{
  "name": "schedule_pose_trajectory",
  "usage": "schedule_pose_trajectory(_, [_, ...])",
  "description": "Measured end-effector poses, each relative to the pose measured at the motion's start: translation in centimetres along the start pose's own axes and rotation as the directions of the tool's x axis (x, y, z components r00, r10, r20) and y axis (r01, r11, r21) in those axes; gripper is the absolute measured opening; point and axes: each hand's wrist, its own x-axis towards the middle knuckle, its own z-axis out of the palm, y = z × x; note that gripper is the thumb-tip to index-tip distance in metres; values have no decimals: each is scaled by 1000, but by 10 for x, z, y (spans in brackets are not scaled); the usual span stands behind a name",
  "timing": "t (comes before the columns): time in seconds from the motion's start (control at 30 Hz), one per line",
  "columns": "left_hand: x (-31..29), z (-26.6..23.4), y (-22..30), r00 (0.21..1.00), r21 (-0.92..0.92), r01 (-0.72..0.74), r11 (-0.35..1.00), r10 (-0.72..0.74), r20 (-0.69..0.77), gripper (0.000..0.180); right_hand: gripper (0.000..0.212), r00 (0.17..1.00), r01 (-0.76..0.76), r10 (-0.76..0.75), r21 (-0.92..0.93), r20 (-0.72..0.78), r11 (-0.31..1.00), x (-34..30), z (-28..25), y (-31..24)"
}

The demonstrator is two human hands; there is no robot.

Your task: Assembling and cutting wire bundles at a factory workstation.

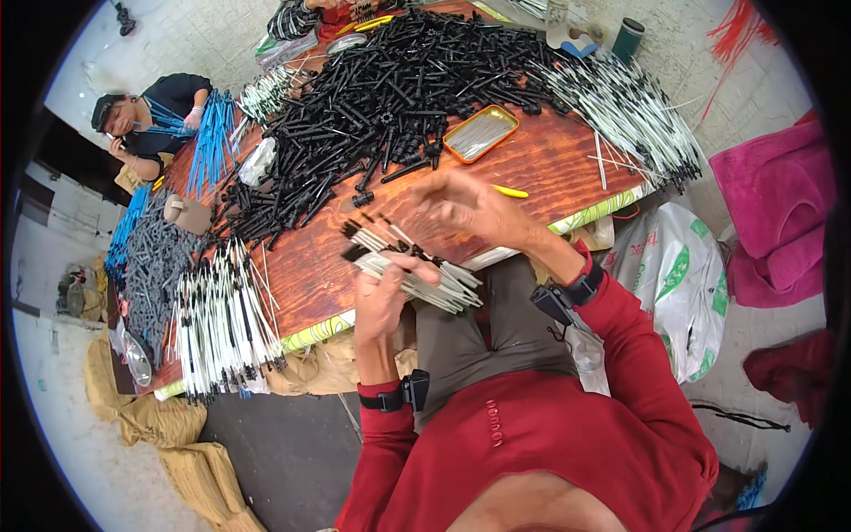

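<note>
My left hand (383, 291) is closed around a bundle of thin white rods with black ends (439, 285), held over my lap at the table's edge. The rods lie slanted, their near ends fanning to the right. Just to the right and above hovers my right hand (479, 211), its thumb and fingers apart, slightly blurred, with nothing visible in it. Beyond both hands spreads a large heap of black plastic tube-like parts (381, 97). One loose black piece (362, 199) lies on the wood close to the bundle.
The reddish wooden table (310, 275) also bears an orange-rimmed tray of thin pins (481, 133), a yellow tool handle (510, 191), white rod piles (625, 111) right and left (226, 315), grey parts (164, 253) and blue rods (213, 142). A co-worker (151, 124) sits far left; another person's sleeve (292, 19) shows at the top.
</note>
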Motion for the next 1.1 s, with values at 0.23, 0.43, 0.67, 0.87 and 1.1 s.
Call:
schedule_pose_trajectory(0.23, [-5,-2,2,990,-289,-86,953,114,80,25,77,905,-326,315,-9,287,945,-54,42,36])
schedule_pose_trajectory(0.43, [-15,-30,9,942,57,324,945,-327,76,30,66,960,-277,269,125,76,953,-81,54,102])
schedule_pose_trajectory(0.67, [-17,-20,46,826,313,522,794,-561,46,36,59,974,-198,192,-41,-124,979,-91,66,108])
schedule_pose_trajectory(0.87, [-24,-13,78,674,659,603,449,-729,-120,44,60,976,-188,166,-155,-143,970,-90,71,83])
schedule_pose_trajectory(1.1, [-24,3,38,881,635,374,676,-473,-16,33,49,985,-172,171,-105,-19,980,-90,66,108])
